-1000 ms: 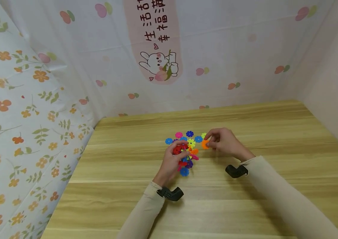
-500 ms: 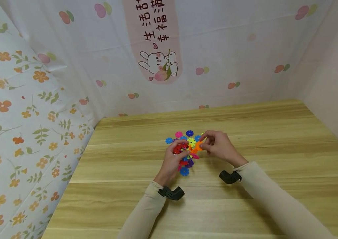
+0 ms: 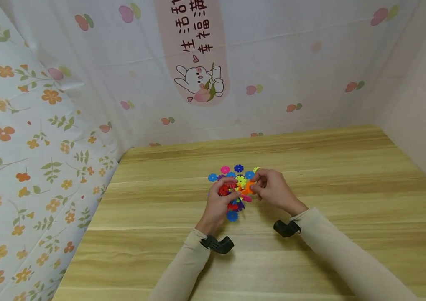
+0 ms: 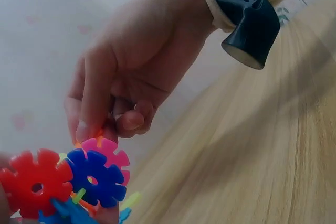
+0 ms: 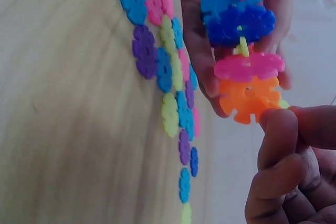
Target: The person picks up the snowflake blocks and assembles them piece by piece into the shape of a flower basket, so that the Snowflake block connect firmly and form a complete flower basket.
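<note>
My left hand [image 3: 216, 205] holds a cluster of joined plastic snowflake discs above the table. The cluster includes a red disc [image 4: 50, 179], a dark blue disc [image 4: 107, 179] and a pink disc [image 5: 249, 66], which stand at angles to each other. My right hand [image 3: 273, 190] pinches an orange snowflake disc [image 3: 250, 187] between thumb and forefinger, right at the cluster's right side. In the right wrist view an orange disc [image 5: 239, 95] sits below the pink one, with right fingertips [image 5: 283, 121] at its edge. My left fingers lie behind the cluster there.
Loose snowflake discs lie flat on the wooden table [image 3: 310, 259] behind the hands, among them a blue disc [image 3: 213, 177], a pink disc [image 3: 225, 169] and a purple disc [image 5: 144, 51]. A printed white cloth [image 3: 273, 62] hangs along the table's back edge.
My right hand has moved left and slightly toward me with the orange disc, bringing it from apart to against the cluster. My left hand has stayed nearly in place.
</note>
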Demonstrator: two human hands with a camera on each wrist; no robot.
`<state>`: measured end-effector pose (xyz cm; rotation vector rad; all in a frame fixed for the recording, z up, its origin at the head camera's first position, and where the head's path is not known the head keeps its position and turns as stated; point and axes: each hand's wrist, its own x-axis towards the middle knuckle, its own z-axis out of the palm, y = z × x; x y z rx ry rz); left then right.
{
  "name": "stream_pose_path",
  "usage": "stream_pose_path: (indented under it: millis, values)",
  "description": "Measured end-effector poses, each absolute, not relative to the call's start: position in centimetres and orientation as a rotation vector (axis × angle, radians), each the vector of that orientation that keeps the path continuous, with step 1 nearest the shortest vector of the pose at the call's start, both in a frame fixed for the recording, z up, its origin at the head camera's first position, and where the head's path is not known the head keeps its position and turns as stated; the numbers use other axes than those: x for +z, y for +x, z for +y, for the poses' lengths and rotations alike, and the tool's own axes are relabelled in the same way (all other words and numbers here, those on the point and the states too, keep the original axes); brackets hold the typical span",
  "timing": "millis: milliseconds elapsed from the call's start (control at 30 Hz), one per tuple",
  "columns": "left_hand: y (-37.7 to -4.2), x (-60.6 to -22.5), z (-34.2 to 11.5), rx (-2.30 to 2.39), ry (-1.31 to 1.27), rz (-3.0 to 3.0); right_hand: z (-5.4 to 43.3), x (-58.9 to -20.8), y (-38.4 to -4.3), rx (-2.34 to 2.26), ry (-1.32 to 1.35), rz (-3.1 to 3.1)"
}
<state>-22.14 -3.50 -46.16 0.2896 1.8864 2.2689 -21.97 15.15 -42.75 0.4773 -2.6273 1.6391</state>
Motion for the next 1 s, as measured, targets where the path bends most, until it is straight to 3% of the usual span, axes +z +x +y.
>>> stream_pose_path:
  millis: [433,733,1000]
  values:
    - [-22.3,-46.4,-5.0,2.274,0.237,1.922,14.8,-43.3,-22.2,1.919,0.359,-2.656]
    - [-22.7,-45.6,-5.9,2.439,0.144,1.771,12.9,-44.5,-22.2,1.181,0.734,-2.968]
    - [-22.7,-45.5,-5.9,2.437,0.21,1.874,10.7,-44.6,-22.0,0.792,0.639,-3.068]
